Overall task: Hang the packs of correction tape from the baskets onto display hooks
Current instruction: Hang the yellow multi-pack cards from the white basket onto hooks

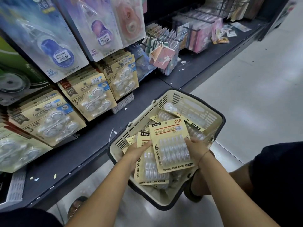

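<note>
Grip of right hand (195,149) closed on right edge of top pack of correction tape (172,145), left hand (137,152) at its left edge, hold unclear; pack over near basket (193,105); probably light, stiff card, slick crushable blister; take by card margins.

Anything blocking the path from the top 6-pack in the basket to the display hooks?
Nothing visible in the air between. The right hand grips the 6-pack over the basket; hanging 3-packs hide the hooks, so free room is unclear.
</note>
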`<state>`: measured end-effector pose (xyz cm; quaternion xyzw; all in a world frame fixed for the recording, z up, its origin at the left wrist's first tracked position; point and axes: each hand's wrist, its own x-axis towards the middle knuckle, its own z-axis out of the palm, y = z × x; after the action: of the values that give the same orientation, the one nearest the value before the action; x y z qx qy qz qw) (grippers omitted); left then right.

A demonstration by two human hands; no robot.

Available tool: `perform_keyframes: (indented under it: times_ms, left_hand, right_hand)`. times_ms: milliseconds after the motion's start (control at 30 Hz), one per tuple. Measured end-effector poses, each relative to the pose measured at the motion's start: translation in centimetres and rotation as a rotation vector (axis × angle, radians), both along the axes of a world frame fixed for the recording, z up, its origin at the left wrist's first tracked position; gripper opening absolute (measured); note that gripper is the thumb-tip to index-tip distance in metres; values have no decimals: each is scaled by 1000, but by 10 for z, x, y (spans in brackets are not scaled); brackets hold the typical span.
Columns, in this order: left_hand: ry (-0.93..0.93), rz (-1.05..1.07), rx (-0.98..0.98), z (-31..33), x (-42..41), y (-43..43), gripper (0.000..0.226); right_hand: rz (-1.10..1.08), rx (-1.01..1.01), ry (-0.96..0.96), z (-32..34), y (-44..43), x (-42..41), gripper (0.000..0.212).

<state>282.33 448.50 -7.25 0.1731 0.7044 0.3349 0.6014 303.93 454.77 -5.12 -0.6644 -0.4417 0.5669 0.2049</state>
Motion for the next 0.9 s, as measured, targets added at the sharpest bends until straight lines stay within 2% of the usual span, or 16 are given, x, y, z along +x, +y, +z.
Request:
perform_keyframes:
  times_ms: [100,167,267,333,367,467,500,567,600,667,733,800,900]
  left_hand:
    - [-82,90,-29,2,10,2,43]
    - [-121,141,-18,1,13,5,26]
    - [-50,180,-12,-2,13,6,9]
    - [-4,214,-21,-6,11,5,7]
    - [-6,230,-25,-6,11,5,7]
    - [-36,276,-25,-9,9,5,10]
    - [-50,284,-19,-9,8,4,11]
    - [-67,299,-17,-7,5,3,17]
    - [-72,303,-22,-8,4,3,24]
    - [-96,311,-18,-9,1,3,32]
    - [-115,326,-5,-4,-1,2,25]
    - [-127,353,11,0,-6,1,23]
    - [-152,393,59,7,-16,1,28]
  right_hand:
    - [95,-148,131,-12,0,-5,21]
    - [102,-197,152,-24,-8,-11,23]
    - [103,-187,93,-37,-18,-14,19]
    - [27,-139,81,-32,-16,-13,11]
    - [-78,-69,68,-29,-12,-11,7]
    - [-384,300,-154,-7,10,1,19]
    - [-386,371,-291,-1,18,8,29]
    - [-233,373,-514,-1,32,23,45]
    - [-154,346,-527,-5,39,31,44]
    - [-98,317,-418,-12,46,40,27]
    - [-92,393,-433,-15,47,43,13]
    - [-59,499,-503,-14,45,41,13]
    - [-35,561,-437,-6,38,30,19]
